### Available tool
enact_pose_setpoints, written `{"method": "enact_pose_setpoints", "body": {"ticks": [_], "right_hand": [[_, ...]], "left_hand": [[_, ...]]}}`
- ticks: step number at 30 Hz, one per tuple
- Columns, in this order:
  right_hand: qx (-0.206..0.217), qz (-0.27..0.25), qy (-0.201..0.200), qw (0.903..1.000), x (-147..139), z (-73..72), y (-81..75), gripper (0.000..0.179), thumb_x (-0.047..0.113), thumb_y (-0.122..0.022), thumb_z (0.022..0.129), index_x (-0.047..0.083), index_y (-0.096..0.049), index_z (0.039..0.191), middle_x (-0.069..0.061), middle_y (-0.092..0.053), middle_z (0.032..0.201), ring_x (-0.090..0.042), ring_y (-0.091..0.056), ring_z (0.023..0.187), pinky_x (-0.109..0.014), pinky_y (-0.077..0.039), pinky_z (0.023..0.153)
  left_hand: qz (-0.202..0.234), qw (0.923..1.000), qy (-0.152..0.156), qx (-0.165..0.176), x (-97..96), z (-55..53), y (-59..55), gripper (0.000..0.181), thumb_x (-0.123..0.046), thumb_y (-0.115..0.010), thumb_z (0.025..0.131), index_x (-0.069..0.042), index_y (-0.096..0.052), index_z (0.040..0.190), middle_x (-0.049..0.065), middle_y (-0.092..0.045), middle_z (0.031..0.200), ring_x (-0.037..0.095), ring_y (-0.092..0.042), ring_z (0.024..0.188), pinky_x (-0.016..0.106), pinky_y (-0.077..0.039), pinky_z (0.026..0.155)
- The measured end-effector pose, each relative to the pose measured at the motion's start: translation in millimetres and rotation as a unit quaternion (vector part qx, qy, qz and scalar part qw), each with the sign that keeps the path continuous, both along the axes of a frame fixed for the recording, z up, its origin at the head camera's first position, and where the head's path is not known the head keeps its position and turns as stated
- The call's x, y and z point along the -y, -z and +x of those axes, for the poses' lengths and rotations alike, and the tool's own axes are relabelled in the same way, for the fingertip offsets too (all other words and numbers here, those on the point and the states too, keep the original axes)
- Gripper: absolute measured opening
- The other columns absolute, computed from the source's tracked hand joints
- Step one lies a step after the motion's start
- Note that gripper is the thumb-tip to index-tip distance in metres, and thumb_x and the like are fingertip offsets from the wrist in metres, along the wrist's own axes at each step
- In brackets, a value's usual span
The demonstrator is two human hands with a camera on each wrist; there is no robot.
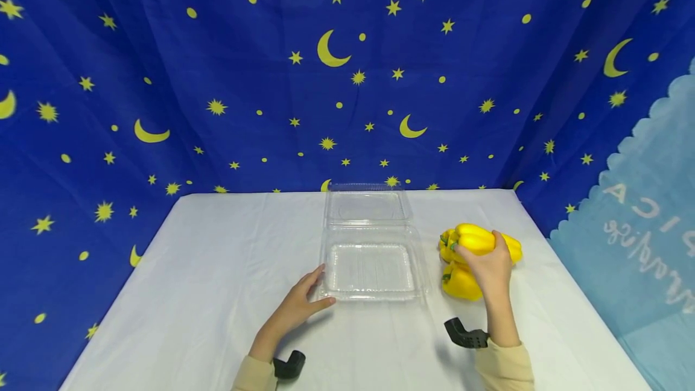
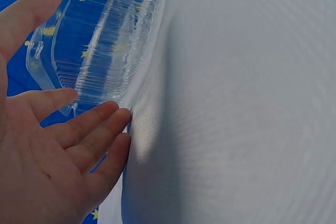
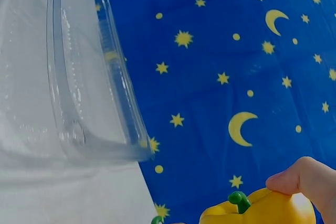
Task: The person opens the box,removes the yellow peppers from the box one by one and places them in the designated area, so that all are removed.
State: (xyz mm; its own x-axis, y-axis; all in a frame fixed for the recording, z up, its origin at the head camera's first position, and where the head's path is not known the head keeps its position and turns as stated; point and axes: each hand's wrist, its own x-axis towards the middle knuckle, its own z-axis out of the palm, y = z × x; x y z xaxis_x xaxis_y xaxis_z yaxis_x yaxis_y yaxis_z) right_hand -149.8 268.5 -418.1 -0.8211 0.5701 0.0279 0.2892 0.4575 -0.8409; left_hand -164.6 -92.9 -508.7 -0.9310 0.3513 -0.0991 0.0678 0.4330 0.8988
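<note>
An open clear plastic clamshell container (image 1: 374,299) lies on the white table, its lid (image 1: 369,222) folded back at the far side. My left hand (image 1: 298,303) is at the container's near left corner, fingers spread and relaxed. In the left wrist view, that hand (image 2: 68,150) has its fingertips right by the clear wall (image 2: 100,77). My right hand (image 1: 491,264) grips a yellow bell pepper (image 1: 475,238) at the top of a small group, to the right of the container. In the right wrist view, the thumb presses on this pepper (image 3: 268,211) beside its green stem.
Other yellow peppers, including a nearer one (image 1: 460,282), sit close around the gripped one. A white cloth (image 1: 228,270) covers the table. Behind it hangs a blue curtain (image 1: 282,89) with moons and stars; a light blue cloth (image 1: 646,228) hangs at the right.
</note>
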Motion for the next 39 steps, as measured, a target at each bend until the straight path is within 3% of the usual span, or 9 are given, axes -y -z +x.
{"method": "enact_pose_setpoints", "body": {"ticks": [10,20,39], "right_hand": [[0.019,-0.001,0.020,0.9996,-14.4,5.4,5.0,0.096,0.021,-0.074,0.077,-0.006,-0.016,0.149,-0.033,-0.029,0.148,-0.049,-0.034,0.133,-0.059,-0.030,0.113],[0.013,0.003,0.042,0.9990,-32.0,12.9,9.3,0.090,0.018,-0.071,0.079,-0.008,-0.019,0.147,-0.035,-0.032,0.145,-0.049,-0.035,0.130,-0.059,-0.031,0.112],[0.048,-0.013,0.077,0.9958,-61.0,25.8,20.6,0.092,0.017,-0.069,0.080,-0.008,-0.013,0.149,-0.035,-0.023,0.150,-0.050,-0.027,0.136,-0.058,-0.025,0.116]], "left_hand": [[-0.010,0.9998,-0.002,0.015,-1.4,-1.2,1.8,0.084,-0.037,-0.073,0.082,-0.010,-0.031,0.149,0.023,-0.035,0.149,0.043,-0.036,0.137,0.056,-0.030,0.114],[-0.012,0.9998,-0.001,0.015,-0.7,-0.6,0.4,0.083,-0.038,-0.072,0.082,-0.011,-0.031,0.149,0.023,-0.034,0.150,0.043,-0.034,0.138,0.056,-0.029,0.115],[-0.016,0.9997,-0.001,0.018,-1.3,-0.1,-2.3,0.081,-0.038,-0.071,0.083,-0.011,-0.032,0.149,0.021,-0.034,0.152,0.040,-0.030,0.141,0.054,-0.025,0.117]]}}
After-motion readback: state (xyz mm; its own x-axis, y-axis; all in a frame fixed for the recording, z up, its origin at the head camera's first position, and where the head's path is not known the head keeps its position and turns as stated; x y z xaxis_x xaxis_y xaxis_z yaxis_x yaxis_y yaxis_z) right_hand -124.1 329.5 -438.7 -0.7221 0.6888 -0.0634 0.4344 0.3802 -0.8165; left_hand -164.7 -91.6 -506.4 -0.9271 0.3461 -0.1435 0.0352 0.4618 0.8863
